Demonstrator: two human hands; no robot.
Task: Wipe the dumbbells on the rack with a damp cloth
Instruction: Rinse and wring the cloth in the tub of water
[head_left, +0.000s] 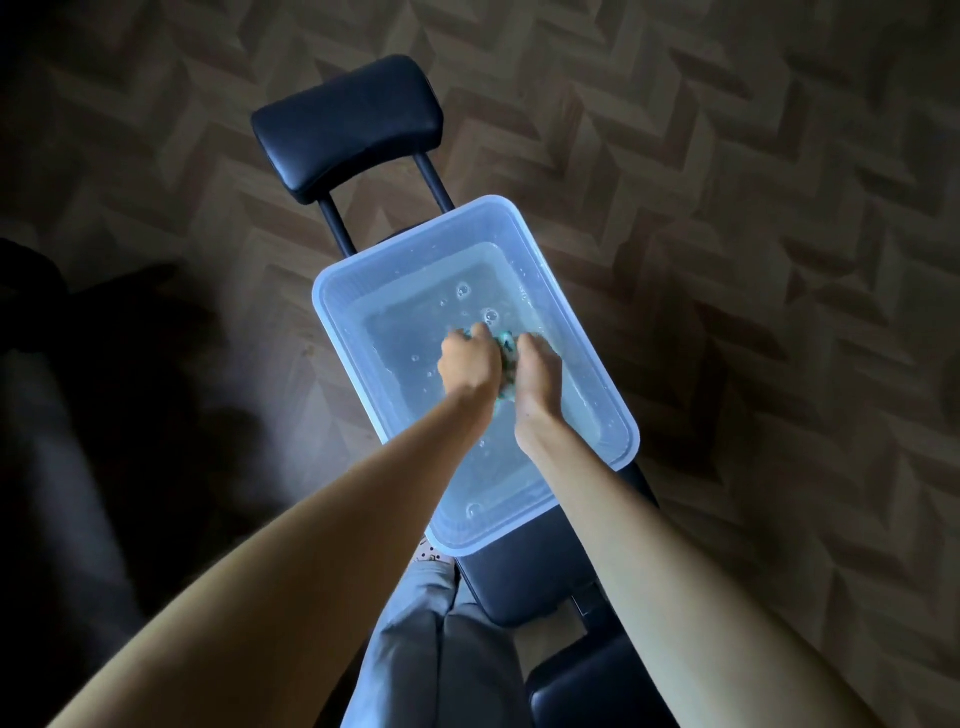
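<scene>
Both hands, left hand and right hand, bunch the soft, dripping cloth (probably limp and slippery) over the tub.

Head view, steeply down, close.

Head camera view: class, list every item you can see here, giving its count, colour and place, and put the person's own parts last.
tub: one, translucent white plastic, holding water with bubbles, resting on the bench.
cloth: one, greenish, bunched between both hands over the water.
bench: one, black padded, under the tub, running towards the viewer.
pad: one, black cushioned, on two black bars beyond the tub.
floor: brown herringbone pattern, all around.
trousers: grey, bottom centre.
left hand: one, closed on the cloth.
right hand: one, closed on the cloth.
</scene>
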